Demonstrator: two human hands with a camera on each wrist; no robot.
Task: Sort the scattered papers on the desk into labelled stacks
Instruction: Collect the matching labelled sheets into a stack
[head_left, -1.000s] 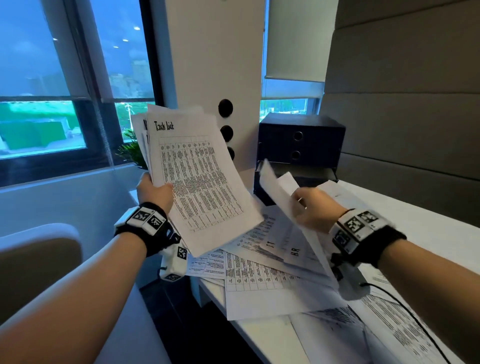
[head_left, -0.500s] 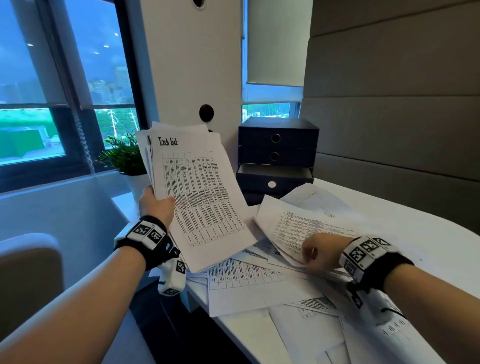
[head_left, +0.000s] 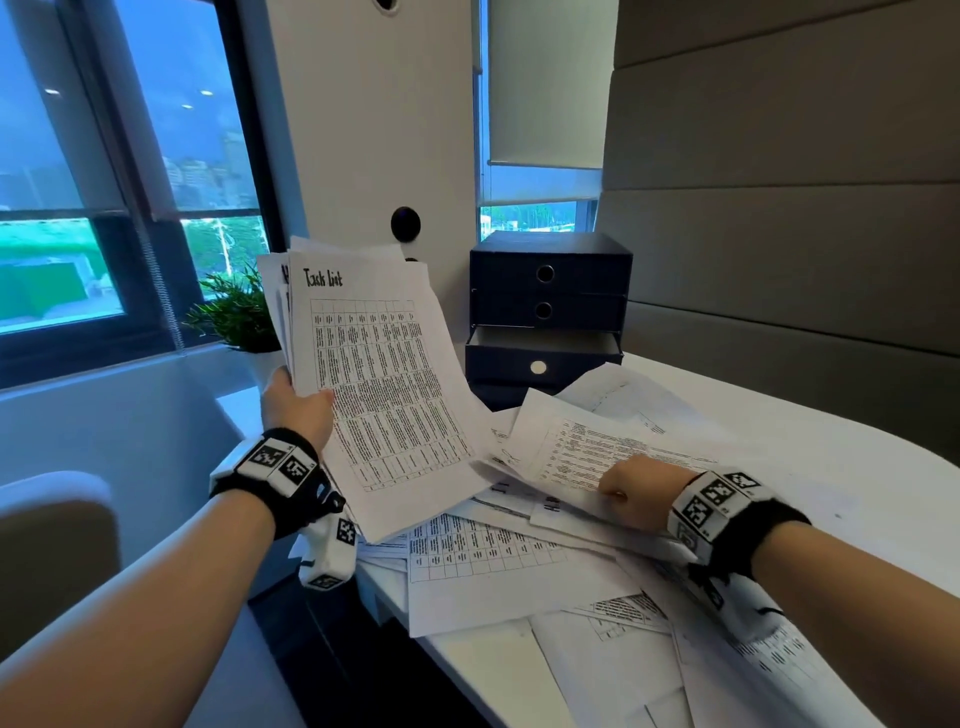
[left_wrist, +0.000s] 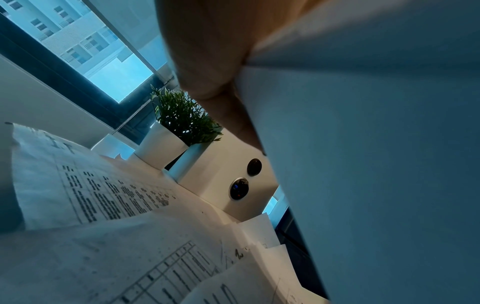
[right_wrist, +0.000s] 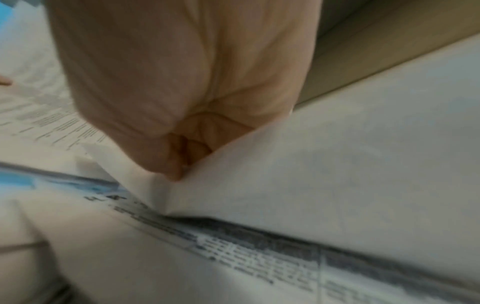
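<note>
My left hand (head_left: 297, 411) grips the lower left edge of a stack of papers (head_left: 384, 384) held upright over the desk's left end, its top sheet headed "Task list". In the left wrist view the left hand (left_wrist: 207, 61) clasps the stack's blank back (left_wrist: 376, 144). My right hand (head_left: 631, 491) lies low on the heap of scattered papers (head_left: 483, 571), fingers curled, pinching the near edge of a printed sheet (head_left: 587, 447) that lies almost flat. The right wrist view, blurred, shows the curled fingers (right_wrist: 182, 160) on that sheet's edge (right_wrist: 311, 174).
A black drawer unit (head_left: 545, 306) stands at the back of the white desk (head_left: 857, 467), its bottom drawer pulled out. A potted plant (head_left: 234, 312) sits by the window on the left. A padded chair (head_left: 52, 545) is at the near left. More sheets hang over the desk's front edge.
My right hand has come down from chest height with its sheet, which went from upright to nearly flat on the heap. The left hand's stack has stayed put.
</note>
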